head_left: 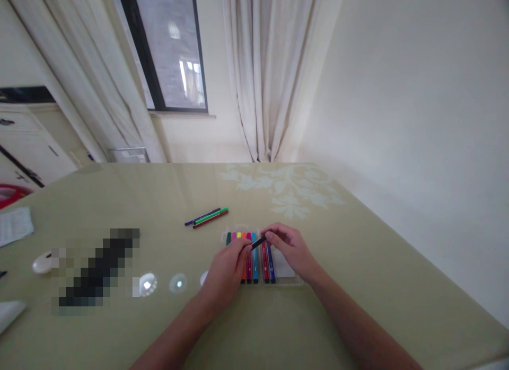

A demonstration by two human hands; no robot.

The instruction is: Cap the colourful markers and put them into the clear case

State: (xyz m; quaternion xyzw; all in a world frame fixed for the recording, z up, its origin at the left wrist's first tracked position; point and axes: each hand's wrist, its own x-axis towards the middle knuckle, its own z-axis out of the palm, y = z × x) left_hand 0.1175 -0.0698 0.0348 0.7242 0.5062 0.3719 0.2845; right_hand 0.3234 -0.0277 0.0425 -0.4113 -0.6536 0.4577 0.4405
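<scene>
A black marker [259, 242] is held between my two hands, tilted up to the right above a clear plastic case [287, 284]. My left hand [225, 268] pinches its lower left end, and the fingers of my right hand [291, 248] close on its upper right end. Several coloured markers lie side by side in the case's left part, some covered by my left hand. Right of a divider rest a red marker [266, 272] and a dark blue marker [271, 269]. The white base of the case shows beside them, under my right hand.
Beyond the case, a few loose markers [210, 218], one with a green barrel, lie together on the table [159, 195]. To the left are a white computer mouse [42, 264], a pixelated dark shape [99, 269] and papers [16, 225]. A wall [417, 121] runs along the right edge.
</scene>
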